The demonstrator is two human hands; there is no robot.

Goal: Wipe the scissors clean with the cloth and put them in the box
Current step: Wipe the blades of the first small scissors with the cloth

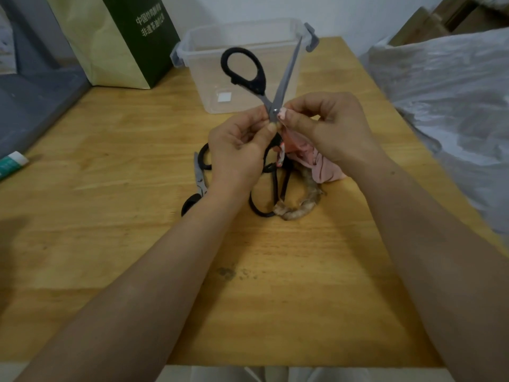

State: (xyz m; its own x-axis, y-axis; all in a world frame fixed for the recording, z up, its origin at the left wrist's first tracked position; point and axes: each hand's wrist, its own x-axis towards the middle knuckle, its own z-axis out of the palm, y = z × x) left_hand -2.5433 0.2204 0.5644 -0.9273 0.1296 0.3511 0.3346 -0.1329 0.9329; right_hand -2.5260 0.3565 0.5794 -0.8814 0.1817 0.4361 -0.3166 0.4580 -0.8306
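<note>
- While the left hand (pixel 237 153) pinches the scissors (pixel 286 75) just below the pivot, thumb and fingertips clamped on the metal, the pair is held above the table (pixel 124 244), spread in a V.
- One black handle loop points up and left. One grey blade points up and right, its tip in front of the box's right latch.
- The right hand (pixel 333 130) has its fingers curled on the pink cloth (pixel 303 150) and presses a fold of it against the pivot from the right. The rest of the cloth hangs under the palm.
- The box (pixel 209 86), clear plastic with its lid off, stands on the table behind the held pair.
- Loose scissors (pixel 199 177) lie on the table under the hands, one pair left of the left wrist, with more black handles between the wrists.
- A brown rag (pixel 300 208) curls against those handles.
- A bag (pixel 124 37) stands at far left, a tube (pixel 11 164) lies at the left edge, and a plastic sheet (pixel 454 106) lies to the right.
</note>
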